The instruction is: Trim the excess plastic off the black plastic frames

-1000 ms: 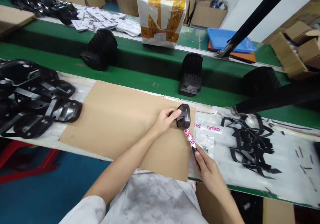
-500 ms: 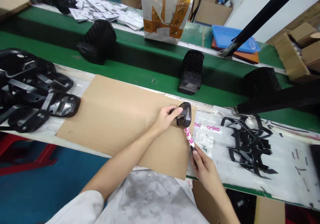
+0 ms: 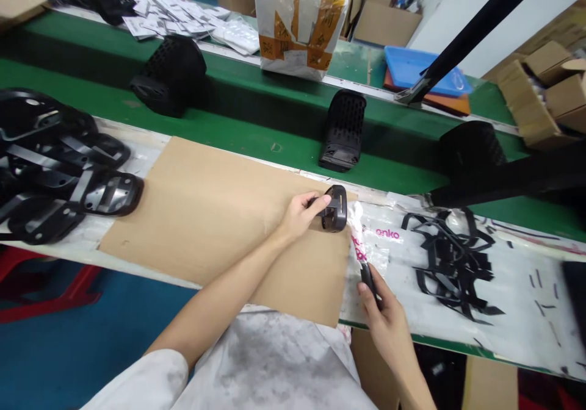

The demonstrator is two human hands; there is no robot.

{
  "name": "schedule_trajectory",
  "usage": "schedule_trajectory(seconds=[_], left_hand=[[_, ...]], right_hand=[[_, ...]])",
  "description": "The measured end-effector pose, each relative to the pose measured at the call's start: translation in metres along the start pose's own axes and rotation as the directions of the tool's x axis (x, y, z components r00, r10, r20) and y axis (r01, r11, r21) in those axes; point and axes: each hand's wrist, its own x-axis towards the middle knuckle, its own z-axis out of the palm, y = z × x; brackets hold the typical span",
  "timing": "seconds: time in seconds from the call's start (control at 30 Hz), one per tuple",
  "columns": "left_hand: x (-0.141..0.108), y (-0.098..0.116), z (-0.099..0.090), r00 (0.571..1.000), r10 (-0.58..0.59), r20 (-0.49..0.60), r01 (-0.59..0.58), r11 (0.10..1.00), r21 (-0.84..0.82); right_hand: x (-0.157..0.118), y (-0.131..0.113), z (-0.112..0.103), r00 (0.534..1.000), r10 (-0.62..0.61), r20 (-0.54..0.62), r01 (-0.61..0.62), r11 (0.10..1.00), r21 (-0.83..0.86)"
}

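Note:
My left hand [image 3: 304, 213] is closed on a small black plastic part [image 3: 337, 208] with rounded corners and a slot, holding it up on edge over the right end of a brown cardboard sheet [image 3: 215, 208]. In my right hand [image 3: 383, 303] is a black-handled tool [image 3: 367, 277], its upper length wrapped in white film with pink lettering. The tool's pale end points away from me, just right of the black part and apart from it. What its tip is, I cannot make out.
Black plastic frames [image 3: 55, 160] are piled at left. Black strip offcuts [image 3: 458, 263] lie at right. Across the green conveyor [image 3: 274, 123] stand black perforated housings [image 3: 343, 129]. Behind are a taped white box [image 3: 302, 25] and a blue tray [image 3: 425, 71]. A dark post [image 3: 476, 38] slants over the right side.
My right hand has drawn the tool away from the black part, to the right and slightly toward me. My left hand keeps its hold. The view has shifted slightly.

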Motion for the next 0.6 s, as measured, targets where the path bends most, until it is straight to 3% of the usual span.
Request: schedule_trajectory(seconds=[0.1,0.23,0.4,0.53,0.6], left_hand=[[-0.001,0.0,0.0,1.0,0.007,0.004,-0.007,1.0,0.02],[-0.002,0.0,0.0,1.0,0.007,0.0,-0.007,1.0,0.021],[-0.002,0.0,0.0,1.0,-0.008,-0.009,0.008,1.0,0.02],[-0.003,0.0,0.001,1.0,-0.007,-0.016,0.007,1.0,0.014],[-0.003,-0.001,0.003,1.0,-0.009,-0.021,0.01,1.0,0.008]], right_hand=[[0.002,0.004,-0.002,0.99,-0.093,0.105,0.106,0.986,-0.125],[0.01,-0.002,-0.007,0.973,-0.099,0.208,0.148,0.96,-0.236],[0.006,-0.001,-0.011,0.988,-0.128,0.09,0.142,0.975,-0.169],[-0.009,0.009,-0.006,0.986,-0.059,-0.154,0.05,0.997,-0.061],[-0.012,0.009,-0.002,0.981,-0.041,-0.188,0.039,0.999,-0.015]])
